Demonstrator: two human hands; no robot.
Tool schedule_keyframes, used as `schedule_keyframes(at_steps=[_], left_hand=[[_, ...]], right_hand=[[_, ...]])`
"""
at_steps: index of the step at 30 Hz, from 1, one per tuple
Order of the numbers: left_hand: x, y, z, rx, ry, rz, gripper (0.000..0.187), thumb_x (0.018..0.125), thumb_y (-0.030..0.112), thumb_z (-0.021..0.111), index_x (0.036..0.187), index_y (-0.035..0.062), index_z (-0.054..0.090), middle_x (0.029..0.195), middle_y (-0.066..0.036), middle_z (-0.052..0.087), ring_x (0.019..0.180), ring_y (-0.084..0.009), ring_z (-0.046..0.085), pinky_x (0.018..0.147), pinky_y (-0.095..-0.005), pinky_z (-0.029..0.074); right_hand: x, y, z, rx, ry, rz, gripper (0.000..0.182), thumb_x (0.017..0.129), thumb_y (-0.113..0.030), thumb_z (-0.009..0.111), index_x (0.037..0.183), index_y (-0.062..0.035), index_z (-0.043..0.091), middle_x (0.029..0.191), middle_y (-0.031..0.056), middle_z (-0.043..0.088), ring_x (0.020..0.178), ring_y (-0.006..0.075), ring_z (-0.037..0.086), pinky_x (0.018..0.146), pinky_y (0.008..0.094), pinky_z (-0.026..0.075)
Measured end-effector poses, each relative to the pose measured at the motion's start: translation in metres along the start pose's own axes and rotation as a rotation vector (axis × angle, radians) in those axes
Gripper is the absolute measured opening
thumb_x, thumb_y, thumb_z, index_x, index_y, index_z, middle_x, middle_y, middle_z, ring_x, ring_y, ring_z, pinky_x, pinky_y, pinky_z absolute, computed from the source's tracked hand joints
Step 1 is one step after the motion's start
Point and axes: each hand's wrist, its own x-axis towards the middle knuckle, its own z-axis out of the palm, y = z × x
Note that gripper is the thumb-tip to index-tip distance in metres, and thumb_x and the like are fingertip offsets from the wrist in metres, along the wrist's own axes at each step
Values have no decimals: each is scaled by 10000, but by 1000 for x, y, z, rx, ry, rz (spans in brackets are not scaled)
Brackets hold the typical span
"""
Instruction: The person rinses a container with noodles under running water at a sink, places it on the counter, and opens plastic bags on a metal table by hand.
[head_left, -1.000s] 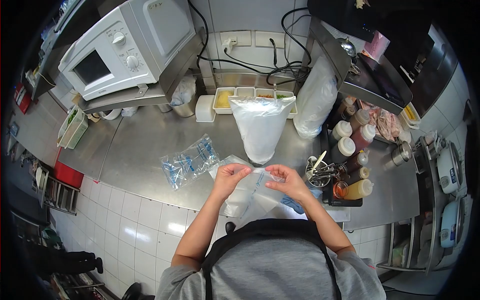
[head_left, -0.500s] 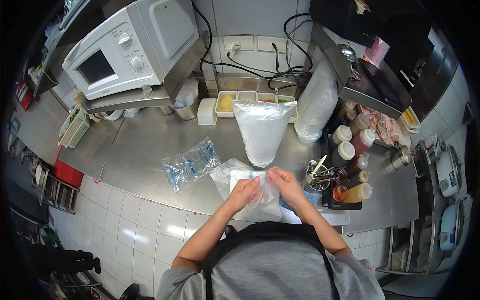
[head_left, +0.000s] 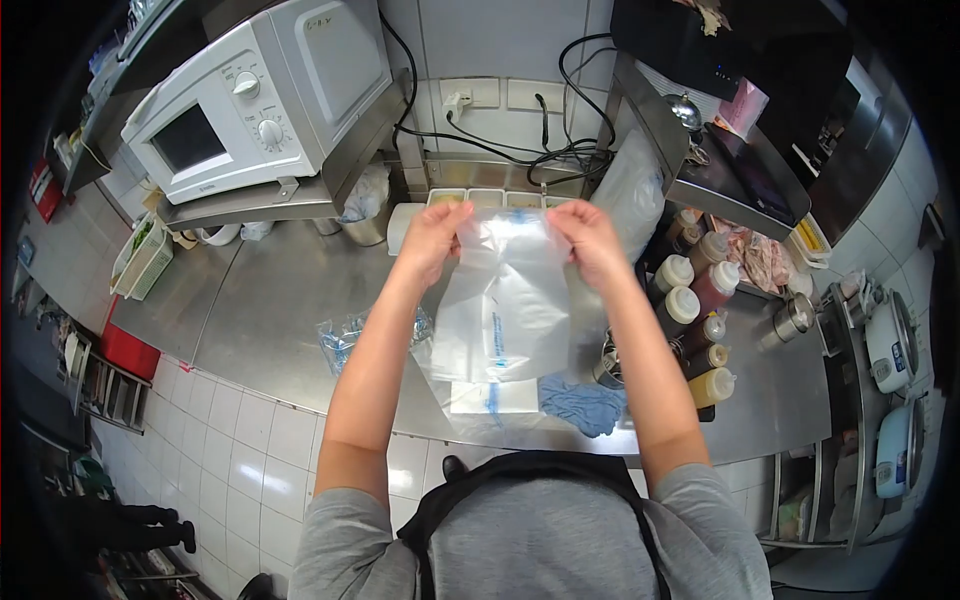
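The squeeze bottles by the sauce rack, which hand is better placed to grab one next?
Probably the right hand: it holds the plastic bag on the side nearest the squeeze bottles. The left hand would have to cross over.

A thin, translucent plastic bag with small blue printing point(head_left: 505, 300) hangs upright in the air above the steel counter, its top edge stretched flat between the left hand point(head_left: 432, 237) and the right hand point(head_left: 588, 235), each pinching one upper corner. The bag's body falls loose and slightly creased below them, the blue print running down near its middle, and its bottom edge ends just above a flat stack of similar clear bags with blue marks point(head_left: 492, 398).
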Motion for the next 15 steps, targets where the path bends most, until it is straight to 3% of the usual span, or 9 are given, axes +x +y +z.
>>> schedule_keyframes(at_steps=[1, 3, 4, 5, 6, 10, 13, 15], left_hand=[[10, -15, -6, -16, 57, -76, 147, 863, 199, 587, 873, 52, 585, 734, -25, 603, 604, -89, 565, 586, -259, 486], [25, -93, -34, 199, 65, 31, 122, 839, 160, 587, 863, 40, 582, 708, -26, 592, 553, -87, 538, 478, -232, 433], [13, -108, -18, -220, 204, -254, 69, 833, 111, 557, 845, 47, 578, 671, -20, 577, 488, -77, 484, 393, -205, 356], [14, -136, -26, -87, 108, -318, 83, 865, 121, 522, 835, 61, 570, 634, -14, 552, 442, -69, 434, 353, -200, 308], [11, -157, -25, -89, 170, -302, 118, 873, 121, 496, 799, 60, 564, 615, -28, 543, 434, -77, 431, 355, -200, 311], [-8, -175, 15, -52, 471, -117, 155, 901, 149, 468, 826, 29, 533, 607, -34, 527, 417, -82, 426, 348, -203, 319], [-22, -180, 41, -21, 588, 8, 181, 929, 182, 437, 917, 6, 477, 707, -61, 542, 532, -119, 503, 444, -248, 404], [-23, -186, 50, 239, 707, 193, 186, 940, 183, 411, 956, 0, 441, 780, -94, 537, 641, -173, 529, 558, -299, 428]], right_hand=[[1, 14, 3, 23, 53, 57, 106, 838, -147, 592, 778, -68, 556, 598, -5, 532, 458, 73, 470, 359, 213, 321], [8, 56, -4, 42, 136, 159, 99, 829, -122, 575, 764, -54, 544, 596, 19, 523, 435, 95, 459, 331, 223, 297], [9, 84, -10, 42, 169, 220, 92, 820, -104, 568, 755, -46, 538, 595, 30, 517, 424, 105, 452, 324, 227, 289], [4, 108, -12, 25, 211, 297, 78, 814, -94, 558, 774, -29, 546, 615, 43, 531, 436, 118, 465, 334, 245, 311], [-3, 126, -12, 9, 254, 372, 74, 809, -85, 549, 793, -12, 553, 635, 57, 546, 447, 131, 479, 344, 263, 333], [-16, 156, 4, -338, 439, 132, 170, 805, -104, 521, 911, 19, 572, 770, 139, 627, 623, 238, 597, 530, 346, 454], [-11, 171, 3, -459, 531, 7, 218, 810, -128, 507, 967, 7, 577, 862, 180, 648, 780, 311, 629, 683, 387, 474], [-18, 169, 8, -497, 558, -19, 218, 814, -135, 495, 971, -10, 581, 886, 199, 643, 846, 349, 622, 740, 411, 462]])
